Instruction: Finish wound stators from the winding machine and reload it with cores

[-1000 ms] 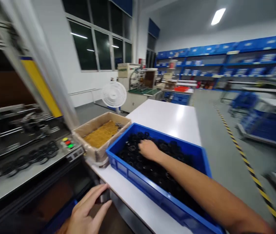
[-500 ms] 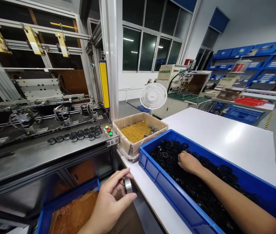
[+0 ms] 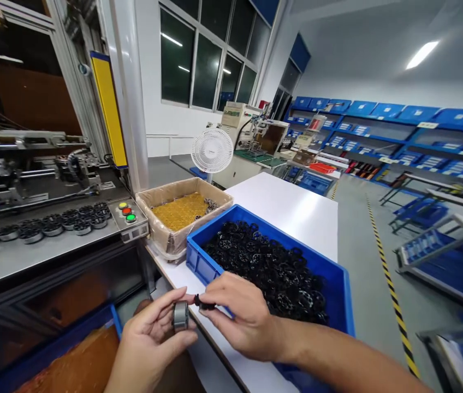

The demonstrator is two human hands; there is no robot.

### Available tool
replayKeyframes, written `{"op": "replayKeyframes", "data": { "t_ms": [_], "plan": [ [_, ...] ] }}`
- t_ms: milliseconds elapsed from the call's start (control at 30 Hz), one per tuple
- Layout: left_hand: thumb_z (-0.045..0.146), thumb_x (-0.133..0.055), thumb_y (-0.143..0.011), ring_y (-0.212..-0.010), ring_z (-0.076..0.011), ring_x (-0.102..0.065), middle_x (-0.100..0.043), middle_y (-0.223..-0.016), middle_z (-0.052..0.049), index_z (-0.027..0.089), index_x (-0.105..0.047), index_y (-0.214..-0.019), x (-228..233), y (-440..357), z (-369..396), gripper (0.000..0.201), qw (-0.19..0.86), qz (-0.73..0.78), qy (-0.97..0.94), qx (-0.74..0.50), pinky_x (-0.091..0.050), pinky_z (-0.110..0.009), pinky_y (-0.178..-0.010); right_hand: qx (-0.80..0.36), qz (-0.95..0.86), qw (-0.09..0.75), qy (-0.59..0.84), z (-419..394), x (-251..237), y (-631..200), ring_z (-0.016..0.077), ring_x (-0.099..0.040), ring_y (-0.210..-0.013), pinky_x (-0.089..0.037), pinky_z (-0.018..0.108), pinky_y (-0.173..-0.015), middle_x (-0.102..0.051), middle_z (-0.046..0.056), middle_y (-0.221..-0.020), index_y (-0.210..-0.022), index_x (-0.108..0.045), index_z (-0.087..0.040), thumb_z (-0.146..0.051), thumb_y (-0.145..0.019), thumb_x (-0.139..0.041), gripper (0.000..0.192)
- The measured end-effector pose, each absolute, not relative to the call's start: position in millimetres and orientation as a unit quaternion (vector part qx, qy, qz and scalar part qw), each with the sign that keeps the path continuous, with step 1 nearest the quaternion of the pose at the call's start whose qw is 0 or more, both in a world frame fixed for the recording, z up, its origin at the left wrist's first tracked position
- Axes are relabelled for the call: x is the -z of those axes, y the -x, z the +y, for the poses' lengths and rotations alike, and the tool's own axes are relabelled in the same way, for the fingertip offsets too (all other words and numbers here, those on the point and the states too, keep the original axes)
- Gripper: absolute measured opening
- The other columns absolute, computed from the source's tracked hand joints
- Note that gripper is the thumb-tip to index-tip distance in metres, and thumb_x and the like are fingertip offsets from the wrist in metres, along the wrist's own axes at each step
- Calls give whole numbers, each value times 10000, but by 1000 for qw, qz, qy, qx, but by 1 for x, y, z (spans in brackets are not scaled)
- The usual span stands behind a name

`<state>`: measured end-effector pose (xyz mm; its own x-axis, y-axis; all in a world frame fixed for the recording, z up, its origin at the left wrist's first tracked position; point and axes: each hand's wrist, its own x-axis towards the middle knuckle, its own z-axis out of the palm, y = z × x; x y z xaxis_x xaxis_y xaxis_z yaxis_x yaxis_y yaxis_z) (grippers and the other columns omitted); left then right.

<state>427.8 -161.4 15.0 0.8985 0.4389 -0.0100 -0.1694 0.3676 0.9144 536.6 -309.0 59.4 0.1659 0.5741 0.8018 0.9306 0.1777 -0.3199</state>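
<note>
Left hand (image 3: 153, 335): fingers curled round a metal ring (image 3: 180, 316), pinched upright, open face turned rightward. Right hand (image 3: 237, 314): thumb and forefinger closed on a small black plastic part (image 3: 202, 303), just right of the ring, nearly touching, long axis level. Both held low before the white table (image 3: 292, 207) edge. Behind: blue bin (image 3: 199, 266) of black parts, cardboard box (image 3: 182, 194).

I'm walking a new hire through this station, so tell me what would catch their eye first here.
Low in the middle, the left hand pinches a metal ring while the right hand holds a small black part right beside it. Just behind them on the white table sits a blue bin heaped with black plastic rings, with a cardboard box of yellow pieces to its left.
</note>
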Motion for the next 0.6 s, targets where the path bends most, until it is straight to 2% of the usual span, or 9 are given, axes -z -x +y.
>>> {"op": "replayKeyframes", "data": {
  "t_ms": [133, 233, 367, 600],
  "plan": [
    [116, -870, -608, -884, -184, -762, -806, -986, -16, 300, -789, -974, -14, -433, -161, 418, 808, 89, -555, -178, -586, -175, -800, 202, -604, 466, 615, -310, -47, -531, 172, -684, -846, -591, 281, -725, -721, 110, -889, -1092, -621, -132, -62, -861, -591, 243],
    [134, -883, -584, -878, -199, -764, -805, -988, -41, 263, -792, -968, -21, -432, -162, 416, 805, 103, -548, -204, -593, -186, -789, 171, -629, 463, 600, -311, -43, -528, 193, -690, -942, -611, 305, -787, -718, 137, -950, -1196, -574, -113, -40, -860, -573, 344],
    [195, -930, -494, -825, -196, -765, -811, -935, -58, 225, -797, -928, -32, -429, -170, 454, 813, 167, -513, -220, -596, -176, -751, 168, -634, 479, 583, -312, -46, -529, 168, -708, -869, -614, 273, -775, -733, 105, -902, -1177, -573, -127, -32, -867, -561, 324],
    [228, -943, -472, -818, -197, -763, -812, -928, -45, 243, -800, -907, -34, -428, -172, 458, 802, 178, -527, -219, -596, -186, -755, 185, -624, 486, 583, -310, -46, -528, 158, -699, -816, -608, 275, -747, -734, 89, -878, -1135, -584, -141, -83, -895, -568, 248]
  ]
}}
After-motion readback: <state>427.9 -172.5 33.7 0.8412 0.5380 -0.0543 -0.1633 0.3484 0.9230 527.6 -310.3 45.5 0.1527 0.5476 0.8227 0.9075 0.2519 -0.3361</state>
